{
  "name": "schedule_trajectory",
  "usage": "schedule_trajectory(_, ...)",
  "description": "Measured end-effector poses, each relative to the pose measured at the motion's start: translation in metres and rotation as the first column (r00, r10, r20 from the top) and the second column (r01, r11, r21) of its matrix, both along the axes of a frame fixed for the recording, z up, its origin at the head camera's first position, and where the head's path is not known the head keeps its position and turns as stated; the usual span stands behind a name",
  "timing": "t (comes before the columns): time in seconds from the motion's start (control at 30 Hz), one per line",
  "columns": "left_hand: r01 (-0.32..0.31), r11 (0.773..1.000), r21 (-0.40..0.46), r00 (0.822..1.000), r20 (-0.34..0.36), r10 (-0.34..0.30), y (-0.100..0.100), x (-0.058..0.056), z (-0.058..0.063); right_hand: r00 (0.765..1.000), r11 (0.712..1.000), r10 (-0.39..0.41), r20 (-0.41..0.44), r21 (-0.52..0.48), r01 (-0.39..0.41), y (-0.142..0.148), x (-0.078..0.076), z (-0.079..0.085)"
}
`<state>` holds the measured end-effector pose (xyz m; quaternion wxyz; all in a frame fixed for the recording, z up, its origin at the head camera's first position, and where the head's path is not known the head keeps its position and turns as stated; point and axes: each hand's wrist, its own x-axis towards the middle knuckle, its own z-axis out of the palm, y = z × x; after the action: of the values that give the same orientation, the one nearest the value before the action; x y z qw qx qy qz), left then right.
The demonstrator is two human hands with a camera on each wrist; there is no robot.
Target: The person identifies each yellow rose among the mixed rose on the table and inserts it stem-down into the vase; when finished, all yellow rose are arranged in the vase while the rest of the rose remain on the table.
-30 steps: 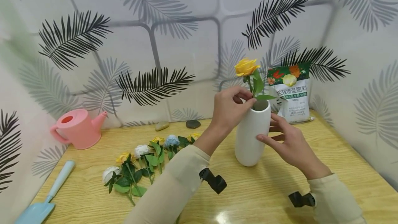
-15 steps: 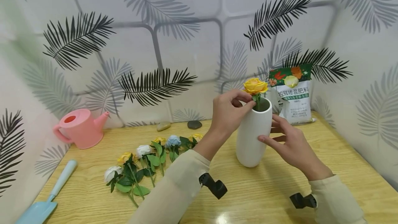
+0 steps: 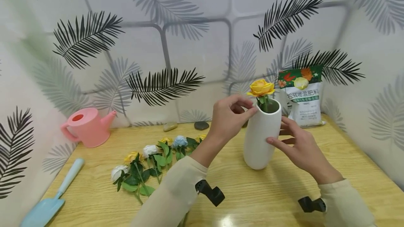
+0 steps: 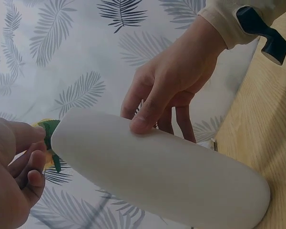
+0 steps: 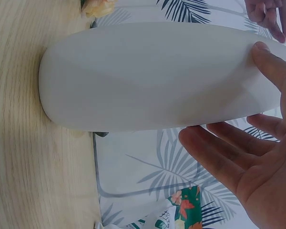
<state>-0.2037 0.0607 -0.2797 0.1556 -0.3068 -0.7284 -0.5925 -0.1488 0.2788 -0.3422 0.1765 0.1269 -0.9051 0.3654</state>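
A white vase (image 3: pixel 262 139) stands upright on the table, and a yellow rose (image 3: pixel 261 87) rises from its mouth, bloom just above the rim. My left hand (image 3: pixel 228 116) is at the rim's left side, thumb tip beside the rose's green leaves and fingers loosely bent. In the left wrist view the left hand (image 4: pixel 12 167) shows nothing gripped between thumb and fingers. My right hand (image 3: pixel 300 146) holds the vase's right side, thumb (image 5: pixel 267 55) on the front and fingers curved behind. The lower stem is hidden inside the vase.
Several white, yellow and blue roses (image 3: pixel 151 160) lie left of the vase. A pink watering can (image 3: pixel 89 127), a light blue trowel (image 3: pixel 56 199) and two stones (image 3: pixel 201 125) are also on the table. A fertilizer bag (image 3: pixel 303 97) stands behind the vase.
The yellow rose has gone down into the vase until its bloom sits near the rim. My left hand has let go of it and drawn slightly left; the right hand keeps its hold.
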Motion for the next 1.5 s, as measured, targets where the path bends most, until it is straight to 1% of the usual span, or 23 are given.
schedule_trajectory(0.13, 0.019, 1.000, 0.003, 0.998, 0.057, -0.020, -0.018, 0.003, -0.007, 1.000, 1.000, -0.005, -0.003, 0.004, 0.006, 0.000, 0.000, 0.000)
schedule_trajectory(0.17, 0.023, 1.000, 0.007, 0.996, 0.083, -0.024, -0.023, 0.004, -0.009, 1.000, 1.000, -0.006, -0.003, 0.005, 0.006, 0.000, 0.000, 0.000)
schedule_trajectory(0.27, 0.031, 0.999, 0.019, 0.988, 0.151, -0.034, -0.040, 0.006, -0.018, 1.000, 1.000, -0.011, 0.000, 0.010, 0.011, 0.001, 0.001, 0.001)
schedule_trajectory(0.37, 0.029, 1.000, 0.008, 0.976, 0.216, -0.030, -0.056, 0.009, -0.028, 1.000, 1.000, -0.014, 0.010, 0.010, 0.014, 0.001, 0.001, 0.002)
schedule_trajectory(0.47, 0.005, 0.999, -0.034, 0.964, 0.265, 0.005, -0.072, 0.013, -0.039, 1.000, 1.000, -0.013, 0.017, 0.009, 0.013, 0.001, 0.000, 0.001)
schedule_trajectory(0.57, -0.022, 0.994, -0.106, 0.948, 0.312, 0.054, -0.086, 0.016, -0.052, 1.000, 1.000, -0.017, 0.016, 0.005, 0.017, 0.002, 0.001, -0.001)
schedule_trajectory(0.63, -0.042, 0.979, -0.199, 0.942, 0.318, 0.105, -0.095, 0.018, -0.062, 1.000, 1.000, -0.020, 0.009, 0.002, 0.020, 0.003, 0.002, -0.001)
schedule_trajectory(0.67, -0.047, 0.966, -0.255, 0.942, 0.310, 0.128, -0.100, 0.019, -0.067, 1.000, 1.000, -0.022, 0.006, 0.001, 0.022, 0.003, 0.002, -0.001)
schedule_trajectory(0.73, -0.047, 0.930, -0.363, 0.945, 0.286, 0.160, -0.108, 0.020, -0.076, 1.000, 1.000, -0.019, 0.002, 0.002, 0.019, 0.003, 0.002, -0.001)
schedule_trajectory(0.8, -0.042, 0.884, -0.466, 0.948, 0.262, 0.183, -0.116, 0.022, -0.085, 1.000, 1.000, -0.015, 0.001, 0.002, 0.015, 0.002, 0.001, 0.000)
schedule_trajectory(0.83, -0.034, 0.866, -0.499, 0.948, 0.258, 0.186, -0.119, 0.023, -0.089, 1.000, 1.000, -0.013, 0.000, 0.002, 0.013, 0.002, 0.001, 0.000)
schedule_trajectory(0.9, -0.024, 0.837, -0.547, 0.946, 0.259, 0.197, -0.125, 0.025, -0.096, 1.000, 1.000, -0.009, 0.002, 0.000, 0.009, 0.001, 0.000, 0.000)
schedule_trajectory(0.93, -0.020, 0.827, -0.562, 0.942, 0.266, 0.204, -0.127, 0.025, -0.098, 1.000, 1.000, -0.008, 0.002, 0.000, 0.008, 0.001, 0.000, 0.000)
schedule_trajectory(1.1, -0.019, 0.790, -0.613, 0.932, 0.275, 0.236, -0.131, 0.029, -0.108, 1.000, 1.000, -0.007, 0.013, -0.004, 0.007, 0.001, 0.001, 0.001)
schedule_trajectory(1.23, -0.001, 0.753, -0.658, 0.933, 0.270, 0.238, -0.133, 0.032, -0.115, 1.000, 1.000, -0.009, 0.021, -0.004, 0.009, 0.001, 0.001, 0.002)
schedule_trajectory(1.27, 0.011, 0.750, -0.661, 0.932, 0.279, 0.232, -0.133, 0.032, -0.116, 1.000, 1.000, -0.009, 0.021, -0.006, 0.009, 0.001, 0.001, 0.002)
schedule_trajectory(1.33, 0.037, 0.753, -0.657, 0.931, 0.297, 0.214, -0.134, 0.033, -0.118, 1.000, 1.000, -0.009, 0.018, -0.005, 0.009, 0.000, 0.001, 0.002)
schedule_trajectory(1.43, 0.070, 0.771, -0.633, 0.930, 0.321, 0.179, -0.134, 0.034, -0.121, 1.000, 1.000, -0.010, 0.017, -0.004, 0.010, 0.000, 0.001, 0.002)
schedule_trajectory(1.5, 0.084, 0.782, -0.618, 0.933, 0.325, 0.157, -0.134, 0.034, -0.123, 1.000, 1.000, -0.012, 0.018, -0.003, 0.012, 0.001, 0.000, 0.002)
